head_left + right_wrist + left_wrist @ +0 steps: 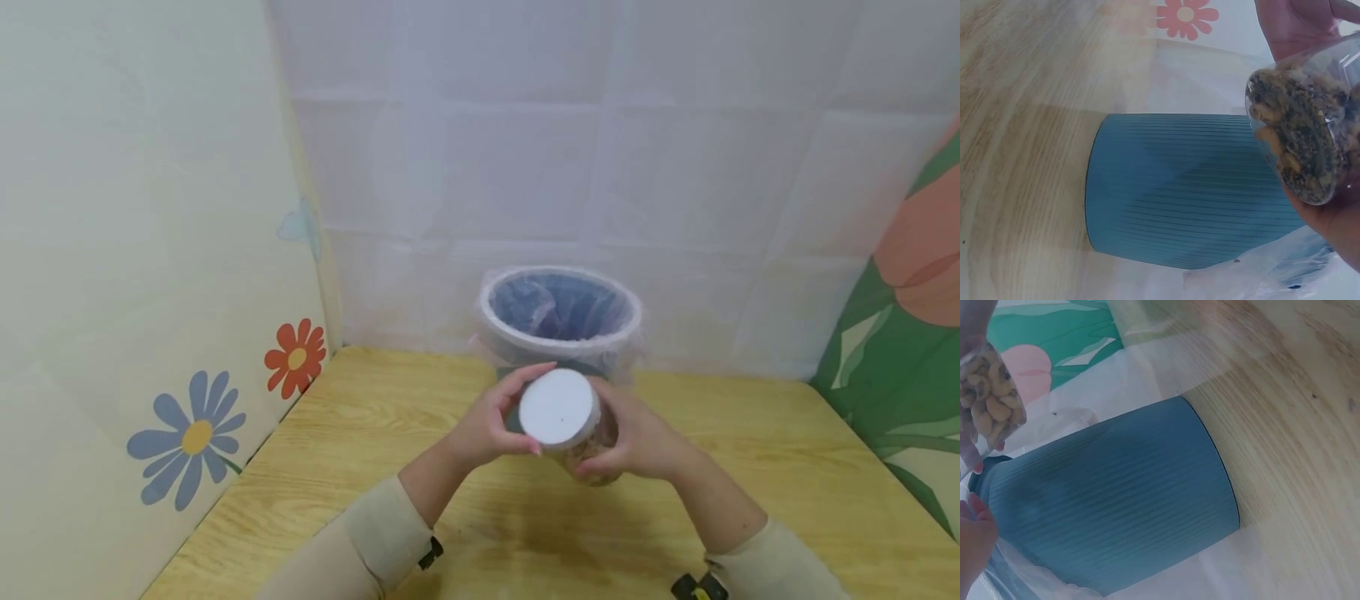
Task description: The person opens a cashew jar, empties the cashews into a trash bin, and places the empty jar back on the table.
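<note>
A clear jar [587,460] of cashew nuts, tilted with its white lid [557,407] up toward the head camera, is held between both hands above the table. My left hand [487,421] grips the lid's edge, thumb below and fingers above. Around the jar's body curls my right hand [647,433], its thumb across the near side. Through the wall of the jar [996,403] whole nuts show in the left wrist view. Dark crumbs lie against the base of the jar [1300,134] in the right wrist view. The lid sits on the jar.
Just behind the hands stands a blue ribbed bin [1116,494] with a white rim [491,321] and a clear bag liner [543,304]. The wood-grain table [360,450] meets a flower-patterned wall [150,292] at left and a leafy print [892,367] at right.
</note>
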Demonstrator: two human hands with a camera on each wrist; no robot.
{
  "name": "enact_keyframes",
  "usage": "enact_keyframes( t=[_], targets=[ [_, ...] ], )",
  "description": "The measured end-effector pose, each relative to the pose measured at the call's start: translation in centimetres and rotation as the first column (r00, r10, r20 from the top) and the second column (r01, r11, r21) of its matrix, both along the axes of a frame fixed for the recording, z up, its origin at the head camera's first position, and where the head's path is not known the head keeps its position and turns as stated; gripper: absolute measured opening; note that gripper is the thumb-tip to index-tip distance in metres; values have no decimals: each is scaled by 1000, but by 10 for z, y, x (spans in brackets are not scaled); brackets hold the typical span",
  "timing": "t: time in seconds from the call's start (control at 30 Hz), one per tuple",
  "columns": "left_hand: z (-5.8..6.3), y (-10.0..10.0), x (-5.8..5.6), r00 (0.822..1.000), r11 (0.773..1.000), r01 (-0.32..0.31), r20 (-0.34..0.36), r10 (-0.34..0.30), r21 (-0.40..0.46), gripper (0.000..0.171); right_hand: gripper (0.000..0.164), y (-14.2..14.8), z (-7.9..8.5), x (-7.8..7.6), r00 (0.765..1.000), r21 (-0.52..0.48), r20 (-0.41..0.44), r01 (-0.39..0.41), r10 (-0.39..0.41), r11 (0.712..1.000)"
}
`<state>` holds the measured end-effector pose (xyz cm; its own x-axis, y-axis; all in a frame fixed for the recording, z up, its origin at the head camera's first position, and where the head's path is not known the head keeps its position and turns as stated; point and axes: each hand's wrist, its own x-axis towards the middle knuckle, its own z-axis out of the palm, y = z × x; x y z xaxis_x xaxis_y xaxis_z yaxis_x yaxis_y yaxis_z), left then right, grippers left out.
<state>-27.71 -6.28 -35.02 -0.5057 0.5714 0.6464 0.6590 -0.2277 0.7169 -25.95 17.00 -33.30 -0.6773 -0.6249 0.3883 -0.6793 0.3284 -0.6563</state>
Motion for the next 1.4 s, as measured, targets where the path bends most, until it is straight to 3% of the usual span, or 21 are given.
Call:
enact_keyframes(
  t=[0.2, 0.33, 0.93, 1.13, 1.4],
  targets=[
    [3, -6, -6, 983, 982, 186, 1, -186, 35, 105, 88, 2, 0, 1, 999, 45, -34, -10, 12, 999],
    [5, -11, -10, 971, 972, 234, 40, -235, 19, 106, 88, 2, 0, 3, 999, 40, -36, -28, 29, 999],
    [-3, -10, -8, 976, 975, 219, 14, -218, -28, 99, 90, 1, -2, 2, 991, 49, -55, -117, 120, 992],
    [-2, -6, -3, 975, 975, 219, 48, -217, -32, 103, 88, 0, -2, 0, 990, 41, -38, -135, 136, 990],
    [0, -3, 3, 995, 993, 98, 31, -96, -72, 111, 86, -1, -1, 1, 991, 32, -16, -134, 135, 990]
  ],
)
